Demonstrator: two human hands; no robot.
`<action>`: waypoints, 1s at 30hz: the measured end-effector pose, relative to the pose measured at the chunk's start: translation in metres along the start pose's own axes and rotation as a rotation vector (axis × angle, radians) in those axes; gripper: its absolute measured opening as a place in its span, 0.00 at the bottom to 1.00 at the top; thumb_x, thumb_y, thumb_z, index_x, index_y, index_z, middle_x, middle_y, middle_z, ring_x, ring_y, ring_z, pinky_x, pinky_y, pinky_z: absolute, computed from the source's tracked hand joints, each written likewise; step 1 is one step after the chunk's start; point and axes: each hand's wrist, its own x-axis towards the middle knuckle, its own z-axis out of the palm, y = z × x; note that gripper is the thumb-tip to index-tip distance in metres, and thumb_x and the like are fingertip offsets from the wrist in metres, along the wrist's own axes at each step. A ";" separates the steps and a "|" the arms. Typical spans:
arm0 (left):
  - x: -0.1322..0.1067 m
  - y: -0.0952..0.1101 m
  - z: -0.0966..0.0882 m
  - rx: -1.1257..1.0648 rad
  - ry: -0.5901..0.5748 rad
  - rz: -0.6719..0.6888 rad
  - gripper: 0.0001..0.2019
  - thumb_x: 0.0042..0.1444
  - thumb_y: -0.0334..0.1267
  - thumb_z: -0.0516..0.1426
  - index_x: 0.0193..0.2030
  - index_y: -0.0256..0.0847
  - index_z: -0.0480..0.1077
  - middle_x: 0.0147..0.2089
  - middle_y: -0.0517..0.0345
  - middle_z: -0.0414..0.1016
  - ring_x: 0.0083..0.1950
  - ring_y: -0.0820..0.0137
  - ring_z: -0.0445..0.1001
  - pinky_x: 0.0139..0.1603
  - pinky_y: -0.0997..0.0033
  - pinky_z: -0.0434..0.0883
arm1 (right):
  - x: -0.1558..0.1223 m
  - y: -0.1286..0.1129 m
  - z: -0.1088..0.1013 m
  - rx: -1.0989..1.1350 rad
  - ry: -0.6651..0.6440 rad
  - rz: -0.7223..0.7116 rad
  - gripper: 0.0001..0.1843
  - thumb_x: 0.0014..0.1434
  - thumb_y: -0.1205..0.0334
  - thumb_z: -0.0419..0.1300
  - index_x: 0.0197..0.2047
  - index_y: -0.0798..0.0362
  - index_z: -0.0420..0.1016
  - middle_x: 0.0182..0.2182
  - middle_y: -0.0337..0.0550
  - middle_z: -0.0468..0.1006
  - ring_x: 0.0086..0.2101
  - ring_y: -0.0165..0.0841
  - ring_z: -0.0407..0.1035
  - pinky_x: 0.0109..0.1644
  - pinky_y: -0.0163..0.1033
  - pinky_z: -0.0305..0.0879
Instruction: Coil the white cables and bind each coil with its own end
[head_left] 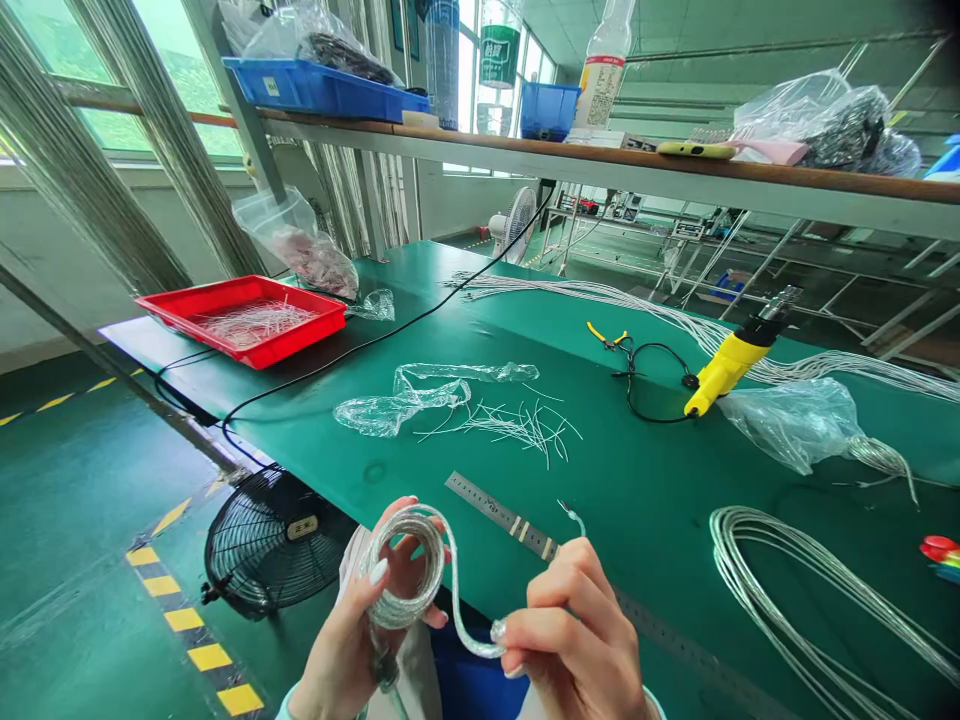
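Note:
My left hand is closed around a small coil of clear silvery cable, held up at the near edge of the green table. A loose length of that cable runs from the coil to my right hand, which pinches it; the cable's free end sticks up above the right fingers. A steel ruler lies flat on the table just beyond both hands.
Cut wire pieces and an empty plastic bag lie mid-table. A red tray sits far left, a yellow tool and pliers to the right, long cable loops near right. A black fan stands on the floor.

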 end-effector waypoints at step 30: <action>-0.004 -0.010 0.017 0.114 -0.200 -0.054 0.28 0.37 0.47 0.72 0.46 0.46 0.71 0.40 0.55 0.78 0.38 0.59 0.78 0.37 0.67 0.75 | -0.002 -0.004 0.058 -0.015 0.025 0.523 0.12 0.66 0.51 0.56 0.34 0.49 0.64 0.33 0.42 0.69 0.34 0.35 0.67 0.33 0.38 0.67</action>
